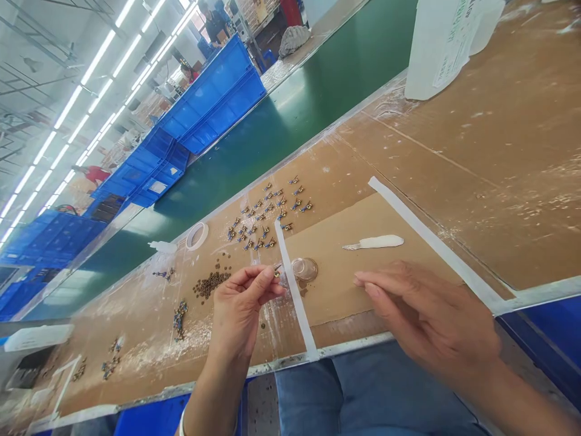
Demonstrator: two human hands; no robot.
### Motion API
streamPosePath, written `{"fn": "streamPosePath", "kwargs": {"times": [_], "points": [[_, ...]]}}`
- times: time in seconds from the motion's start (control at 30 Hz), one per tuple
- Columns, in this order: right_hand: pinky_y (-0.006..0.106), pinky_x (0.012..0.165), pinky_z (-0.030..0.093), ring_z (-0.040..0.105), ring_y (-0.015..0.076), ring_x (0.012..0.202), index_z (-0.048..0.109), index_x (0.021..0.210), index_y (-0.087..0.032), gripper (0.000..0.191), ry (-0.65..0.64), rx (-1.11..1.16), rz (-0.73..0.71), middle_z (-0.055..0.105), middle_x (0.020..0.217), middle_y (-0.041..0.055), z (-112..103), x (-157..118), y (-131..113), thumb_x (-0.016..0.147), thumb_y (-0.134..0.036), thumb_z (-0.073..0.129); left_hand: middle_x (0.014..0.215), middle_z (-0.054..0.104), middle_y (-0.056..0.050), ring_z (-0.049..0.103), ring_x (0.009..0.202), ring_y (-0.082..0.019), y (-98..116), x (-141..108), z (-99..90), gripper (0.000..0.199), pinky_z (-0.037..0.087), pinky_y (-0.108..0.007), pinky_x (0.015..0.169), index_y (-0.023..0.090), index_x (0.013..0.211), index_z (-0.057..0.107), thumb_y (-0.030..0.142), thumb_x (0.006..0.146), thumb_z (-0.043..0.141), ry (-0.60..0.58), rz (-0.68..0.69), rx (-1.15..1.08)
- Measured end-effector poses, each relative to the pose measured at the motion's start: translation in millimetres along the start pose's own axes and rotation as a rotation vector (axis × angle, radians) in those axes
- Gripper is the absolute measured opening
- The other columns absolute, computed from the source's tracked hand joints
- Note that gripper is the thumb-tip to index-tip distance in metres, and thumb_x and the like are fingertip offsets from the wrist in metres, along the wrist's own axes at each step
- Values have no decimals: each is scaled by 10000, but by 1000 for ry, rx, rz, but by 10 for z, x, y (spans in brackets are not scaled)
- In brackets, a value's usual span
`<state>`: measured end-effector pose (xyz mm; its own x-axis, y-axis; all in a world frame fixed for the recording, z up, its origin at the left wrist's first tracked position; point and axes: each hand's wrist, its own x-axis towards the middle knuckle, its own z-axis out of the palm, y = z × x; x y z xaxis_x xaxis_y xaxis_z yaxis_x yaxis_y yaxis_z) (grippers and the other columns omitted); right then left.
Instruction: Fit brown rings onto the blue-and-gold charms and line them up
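Observation:
My left hand [242, 297] is pinched between thumb and fingertips on a small brass-coloured part [276, 274], mostly hidden by the fingers. Just right of it, a shallow clear dish [305, 269] sits on a cardboard sheet [336, 297] beside a strip of white tape. Over the sheet's right side hovers my right hand [431, 309], its fingers stretched out and nothing visible in them. Beyond that hand lies a white-handled knife-like tool [380, 241]. Small blue-and-gold pieces [267, 212] stand in loose rows past my left hand, and a pile of small brown round parts [211, 283] lies to its left.
A tape roll [196, 236] and a small white bottle [162, 246] lie near the green conveyor belt [290, 121]. More blue-and-gold pieces [180, 318] are heaped at left. Blue crates [218, 97] line the belt's far side. A large white container [442, 48] stands at upper right.

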<state>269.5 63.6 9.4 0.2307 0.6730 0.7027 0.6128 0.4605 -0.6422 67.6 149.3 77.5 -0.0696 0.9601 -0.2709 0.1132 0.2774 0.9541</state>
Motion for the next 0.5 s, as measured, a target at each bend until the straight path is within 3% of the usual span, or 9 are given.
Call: {"fn": "streamPosePath", "kwargs": {"times": [0.17,0.5], "points": [[269,689,548,681,132,729,638,1064,-213,206,-6,0,10,722,823,9,-6,22,-8,920,-79,576,606,710,-1,675,521,-126,-1,-17,24,212,592,-247,584,152,723,759,287,608,875,5,124,126],[259,729,537,663,119,758,642,1041,-180,175,31,23,13,717,834,18,-2,12,13,915,-70,588,598,704,-6,659,502,-112,2,7,58,204,589,-230,566,148,689,750,296,611,867,29,108,181]]}}
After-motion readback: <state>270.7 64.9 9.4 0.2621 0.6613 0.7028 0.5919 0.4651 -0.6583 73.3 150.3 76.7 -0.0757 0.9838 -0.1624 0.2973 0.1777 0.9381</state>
